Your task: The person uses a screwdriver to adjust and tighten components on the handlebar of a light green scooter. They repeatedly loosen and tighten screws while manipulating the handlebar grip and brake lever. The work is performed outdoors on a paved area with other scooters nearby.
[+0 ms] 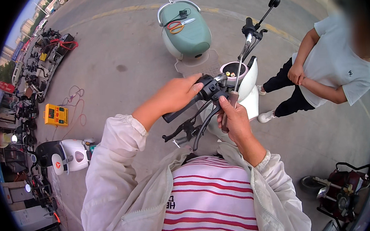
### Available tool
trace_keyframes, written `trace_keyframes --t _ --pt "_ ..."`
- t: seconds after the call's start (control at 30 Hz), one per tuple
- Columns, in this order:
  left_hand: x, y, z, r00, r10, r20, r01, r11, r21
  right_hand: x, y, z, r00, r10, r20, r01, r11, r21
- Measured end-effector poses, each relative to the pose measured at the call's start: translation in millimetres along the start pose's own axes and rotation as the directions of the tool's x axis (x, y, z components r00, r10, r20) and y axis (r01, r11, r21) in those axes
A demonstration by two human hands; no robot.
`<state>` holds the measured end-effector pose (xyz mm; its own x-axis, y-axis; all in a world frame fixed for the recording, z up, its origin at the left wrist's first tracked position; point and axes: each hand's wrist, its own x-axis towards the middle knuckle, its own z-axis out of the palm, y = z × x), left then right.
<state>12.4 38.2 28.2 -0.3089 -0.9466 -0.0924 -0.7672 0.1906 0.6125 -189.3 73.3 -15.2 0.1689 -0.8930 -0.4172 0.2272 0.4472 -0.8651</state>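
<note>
My left hand (170, 98) is closed over the black handlebar grip (175, 113) of a white electric scooter (248, 96). Its thumb and fingertips lie by the black switch housing (211, 87). In my right hand (238, 122) is a screwdriver (234, 97) with a brown handle, its long metal shaft pointing away from me. The right thumb presses near the base of the brake lever (203, 131). Where the shaft's tip ends against the far chrome bar (245, 47) is hard to make out. A round opening with a pink rim (223, 70) lies just beyond, with small objects inside.
Orange-handled scissors (181, 25) and a small black part lie on the green seat (192, 39). A mirror (274, 0) sticks out at far right. Someone in a white shirt (336, 55) stands to the right. A yellow box (56, 114) with wires and parked scooters line the left.
</note>
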Motion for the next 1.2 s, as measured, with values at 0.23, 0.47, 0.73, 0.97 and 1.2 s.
trace_keyframes --t 0.23,0.47,0.73,0.97,1.2 --pt "0 -2 10 0.997 -0.004 -0.071 0.002 1.0 -0.021 5 3 16 0.996 0.078 0.05 -0.086 0.981 0.177" --pt "2 -9 8 0.994 0.078 -0.074 -0.079 0.997 -0.01 7 11 20 0.992 0.089 0.085 -0.109 0.958 0.264" --pt "3 30 13 0.988 0.026 -0.155 0.047 0.895 0.443 7 0 8 0.991 0.11 0.075 -0.108 0.994 -0.019" --pt "5 38 15 0.986 0.076 -0.151 0.031 0.797 0.603 9 7 11 0.999 -0.045 -0.01 0.045 0.997 -0.056" --pt "4 39 16 0.979 0.141 -0.148 -0.015 0.773 0.634 7 13 25 0.995 -0.071 -0.068 0.077 0.994 0.082"
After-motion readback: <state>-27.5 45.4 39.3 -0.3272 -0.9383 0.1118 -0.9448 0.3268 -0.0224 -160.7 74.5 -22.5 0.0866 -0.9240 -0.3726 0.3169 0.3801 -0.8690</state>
